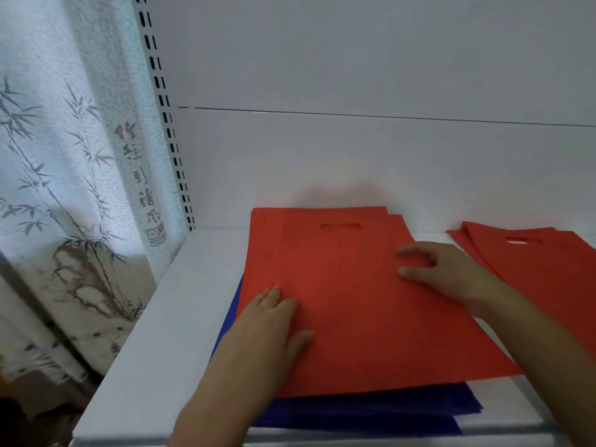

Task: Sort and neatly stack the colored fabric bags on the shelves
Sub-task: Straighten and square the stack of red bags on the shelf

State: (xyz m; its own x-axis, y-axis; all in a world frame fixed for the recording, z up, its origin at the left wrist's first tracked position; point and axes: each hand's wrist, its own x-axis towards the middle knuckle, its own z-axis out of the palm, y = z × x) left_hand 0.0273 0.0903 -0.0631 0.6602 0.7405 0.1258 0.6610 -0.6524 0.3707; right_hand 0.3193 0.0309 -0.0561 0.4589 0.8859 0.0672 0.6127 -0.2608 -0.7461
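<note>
A: Red bags [348, 304] — status?
B: Stacked on the blue bags [371, 411], edges uneven; second red pile [545, 269] right of that stack. Sorting looks unfinished.
A: Hands?
B: Left hand [274, 321] flat, fingers straight, pressing the stack; right hand [448, 269] resting there, fingers loosely bent — gripping nothing.

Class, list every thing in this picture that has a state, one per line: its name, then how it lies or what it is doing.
Left hand: flat, pressing on the red stack.
Right hand: fingers loosely bent, resting on the red stack.
Red stack: lying flat, edges fanned, on top of the blue bags.
Blue bags: flat, mostly covered, edges sticking out.
Second red pile: flat, fanned, apart to the right.
Shelf: holding all the bags.
</note>
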